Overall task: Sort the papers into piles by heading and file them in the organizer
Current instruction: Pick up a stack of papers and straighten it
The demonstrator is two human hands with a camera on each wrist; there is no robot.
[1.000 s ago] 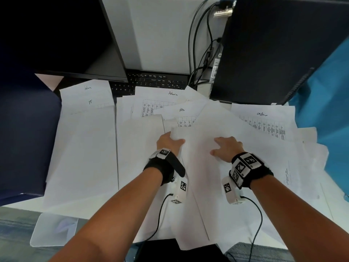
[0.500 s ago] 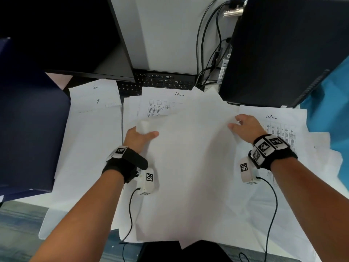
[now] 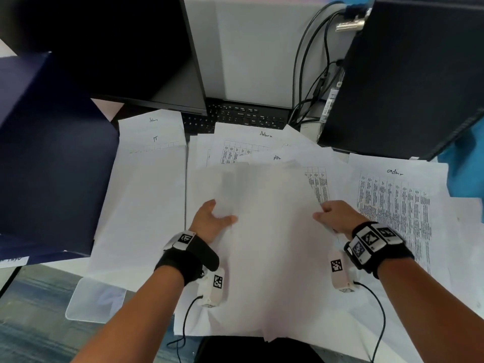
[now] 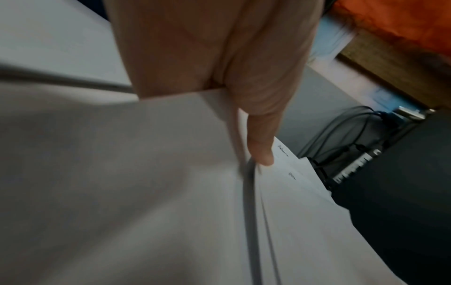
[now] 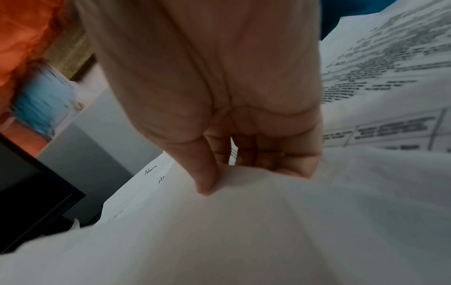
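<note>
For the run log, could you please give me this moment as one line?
left hand: grips blank sheets | right hand: pinches same sheets' right edge | sheets: lifted over headed papers | filing: not begun

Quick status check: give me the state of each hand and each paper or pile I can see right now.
left hand: grips the left edge of the held sheets
right hand: pinches their right edge
held sheets: raised, blank side up, blurred
IT pile: flat on the desk, left
HR sheet: flat, partly covered
Admin sheet: flat, face up, right
monitor: dark
</note>
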